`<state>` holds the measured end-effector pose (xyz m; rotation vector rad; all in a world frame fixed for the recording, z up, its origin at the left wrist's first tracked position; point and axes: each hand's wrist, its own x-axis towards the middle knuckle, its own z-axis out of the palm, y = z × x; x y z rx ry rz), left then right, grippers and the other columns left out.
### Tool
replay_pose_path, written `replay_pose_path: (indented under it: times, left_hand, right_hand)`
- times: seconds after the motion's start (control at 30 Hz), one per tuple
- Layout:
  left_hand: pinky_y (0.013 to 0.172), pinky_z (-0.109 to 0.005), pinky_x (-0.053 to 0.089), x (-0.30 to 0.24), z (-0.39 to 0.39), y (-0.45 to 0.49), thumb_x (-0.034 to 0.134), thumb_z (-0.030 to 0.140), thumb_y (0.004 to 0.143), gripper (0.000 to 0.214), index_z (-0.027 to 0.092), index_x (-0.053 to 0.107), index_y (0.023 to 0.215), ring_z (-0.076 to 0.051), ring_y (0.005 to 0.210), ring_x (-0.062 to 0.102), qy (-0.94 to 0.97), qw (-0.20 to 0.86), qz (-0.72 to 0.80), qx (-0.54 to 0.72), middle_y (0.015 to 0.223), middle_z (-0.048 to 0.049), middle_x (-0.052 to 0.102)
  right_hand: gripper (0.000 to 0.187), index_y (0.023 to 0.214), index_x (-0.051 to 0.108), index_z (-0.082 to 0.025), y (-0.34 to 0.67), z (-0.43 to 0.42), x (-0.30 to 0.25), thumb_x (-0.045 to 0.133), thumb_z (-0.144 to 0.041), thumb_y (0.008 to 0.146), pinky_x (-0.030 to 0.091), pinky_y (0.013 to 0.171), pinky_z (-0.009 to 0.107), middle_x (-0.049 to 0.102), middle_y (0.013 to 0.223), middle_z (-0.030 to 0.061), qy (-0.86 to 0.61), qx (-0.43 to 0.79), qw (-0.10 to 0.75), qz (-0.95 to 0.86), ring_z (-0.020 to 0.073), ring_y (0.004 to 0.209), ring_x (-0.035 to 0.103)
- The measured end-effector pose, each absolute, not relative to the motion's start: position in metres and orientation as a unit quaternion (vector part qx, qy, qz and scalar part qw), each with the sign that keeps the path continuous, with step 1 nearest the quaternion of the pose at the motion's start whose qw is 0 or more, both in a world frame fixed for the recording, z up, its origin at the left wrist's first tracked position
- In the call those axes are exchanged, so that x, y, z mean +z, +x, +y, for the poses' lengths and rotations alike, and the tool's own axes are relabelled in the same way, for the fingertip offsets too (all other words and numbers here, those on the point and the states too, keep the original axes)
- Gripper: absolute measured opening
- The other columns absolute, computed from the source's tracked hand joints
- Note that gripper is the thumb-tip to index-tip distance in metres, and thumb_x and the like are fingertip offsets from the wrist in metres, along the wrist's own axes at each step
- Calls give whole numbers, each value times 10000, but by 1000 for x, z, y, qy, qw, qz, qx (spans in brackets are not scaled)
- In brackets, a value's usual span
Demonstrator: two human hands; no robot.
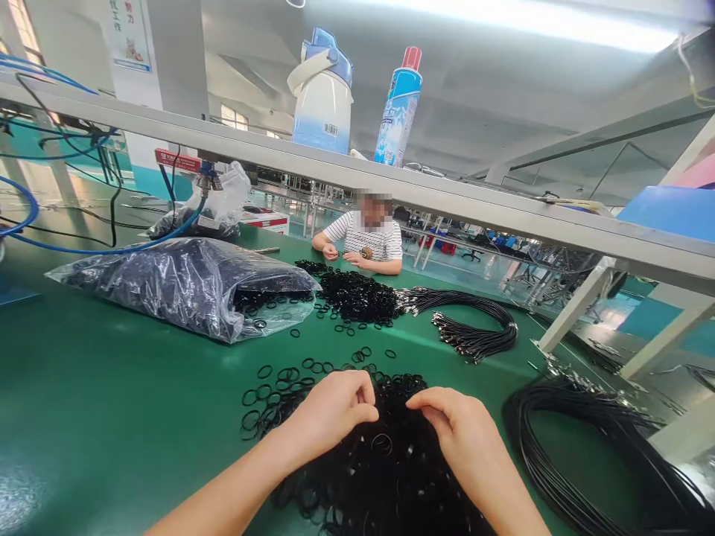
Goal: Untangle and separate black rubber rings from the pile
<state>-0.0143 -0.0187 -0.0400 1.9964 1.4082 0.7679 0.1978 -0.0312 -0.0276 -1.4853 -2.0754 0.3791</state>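
Your left hand (pixel 334 406) curls and your right hand (pixel 468 438) bends inward, though I cannot tell if either holds anything, and a careless brush could scatter the loose black rings (pixel 385 476) heaped below on the table (pixel 134 402).

Glaring ceiling light (pixel 530 21), green tabletop (pixel 139 402), pale shelf (pixel 474 202) (slanting), distant window (pixel 234 117).

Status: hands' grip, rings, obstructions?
Left hand and right hand at the black ring pile; grip unclear on both. Pile loose, strays at its edges. Nothing visibly between hands and pile; coiled cables off right.
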Motion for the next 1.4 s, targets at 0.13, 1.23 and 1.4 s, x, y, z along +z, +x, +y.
replay_pose_path:
  times: [0.13,1.23,1.4]
  left_hand:
    - [649,-248,463,-35,16,-40,533,207,865,102,205,634,854,-132,716,619,753,249,547,268,775,32,671]
    - [833,-418,530,-84,108,-220,585,318,905,228,155,630,1057,-201,946,640,758,7,651,38,1075,-60,660]
    - [929,-462,487,-87,113,-198,562,301,918,245,182,614,1125,-233,1087,591,785,4,612,98,1216,-78,615]
  right_hand:
    - [325,859,673,-280,198,-28,-35,368,-178,905,462,839,340,702,947,-16,-545,119,304,-772,196,889,633]
    - [209,929,660,-272,181,-50,-15,494,-148,897,519,733,200,715,899,-36,-380,155,310,-858,124,817,660]
    - [168,937,671,-257,165,-62,-15,574,-142,863,509,705,192,729,882,-44,-314,173,240,-902,127,779,671]
